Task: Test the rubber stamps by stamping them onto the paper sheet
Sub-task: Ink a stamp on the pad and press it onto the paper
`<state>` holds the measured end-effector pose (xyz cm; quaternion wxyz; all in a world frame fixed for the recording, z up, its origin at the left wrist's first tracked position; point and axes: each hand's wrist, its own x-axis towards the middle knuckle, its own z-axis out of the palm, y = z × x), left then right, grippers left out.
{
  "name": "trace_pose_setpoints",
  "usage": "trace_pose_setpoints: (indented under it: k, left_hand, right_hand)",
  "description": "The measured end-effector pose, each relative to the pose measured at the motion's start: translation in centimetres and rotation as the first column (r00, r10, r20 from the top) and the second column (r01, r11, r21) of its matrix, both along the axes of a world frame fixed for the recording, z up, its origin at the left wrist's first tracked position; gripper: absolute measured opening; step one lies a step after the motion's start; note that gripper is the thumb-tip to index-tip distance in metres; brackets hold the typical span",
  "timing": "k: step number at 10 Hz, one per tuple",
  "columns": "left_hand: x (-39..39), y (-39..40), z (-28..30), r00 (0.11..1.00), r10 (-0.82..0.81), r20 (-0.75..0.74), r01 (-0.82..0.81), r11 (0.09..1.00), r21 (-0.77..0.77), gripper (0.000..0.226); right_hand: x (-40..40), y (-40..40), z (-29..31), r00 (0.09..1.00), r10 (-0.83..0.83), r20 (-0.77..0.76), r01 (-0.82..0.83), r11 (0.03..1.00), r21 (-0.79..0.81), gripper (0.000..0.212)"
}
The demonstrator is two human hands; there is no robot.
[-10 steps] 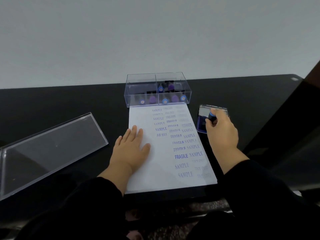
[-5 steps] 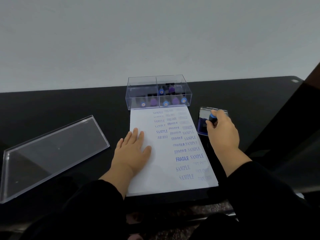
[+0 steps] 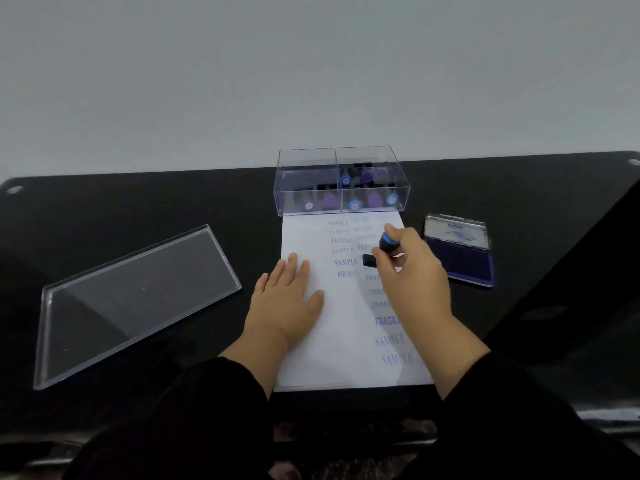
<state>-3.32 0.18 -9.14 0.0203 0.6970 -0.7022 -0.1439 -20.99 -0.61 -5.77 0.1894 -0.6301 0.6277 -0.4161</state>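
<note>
Left hand (image 3: 289,303) flat on paper sheet (image 3: 339,341); right hand (image 3: 412,268) grips rubber stamp (image 3: 377,252) over sheet.

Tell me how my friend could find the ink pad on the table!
Find the white paper sheet on the black table. Just right of it lies the ink pad: a flat tray of dark blue ink with its lid up, unlike the clear stamp box.

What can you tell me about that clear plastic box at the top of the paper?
The clear box is a see-through, hard-looking plastic case with a middle divider making two compartments. Its top looks open. It stands upright on the black table, against the far edge of the paper sheet. Inside are several stamps with blue or purple round ends, most in the right compartment, two in the left. Neither hand touches it.
</note>
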Motion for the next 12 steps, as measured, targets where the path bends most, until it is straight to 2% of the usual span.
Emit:
trace_pose_setpoints:
  k: [2,5,6,12]
  left_hand:
    - [-0.1,-0.1,0.2,1.000,0.007,-0.001,-0.007,1.000,0.011,0.060]
    - [0.0,-0.1,0.0,1.000,0.011,-0.011,-0.011,1.000,0.004,0.060]
    - [0.0,-0.1,-0.1,1.000,0.014,-0.021,-0.014,1.000,0.001,0.060]
    - [-0.1,0.0,0.1,1.000,0.012,-0.005,-0.012,1.000,0.010,0.060]
  right_hand:
    - [1.5,0.8,-1.5,0.998,0.069,0.003,-0.069,0.998,0.006,0.038]
    - [2.2,0.9,-2.3,0.986,0.116,-0.121,-0.120,0.992,-0.025,0.034]
    - [2.2,0.7,-2.4,0.975,0.144,-0.172,-0.138,0.989,0.048,0.036]
    - [2.3,0.9,-2.6,0.986,0.107,-0.130,-0.106,0.994,0.010,0.032]
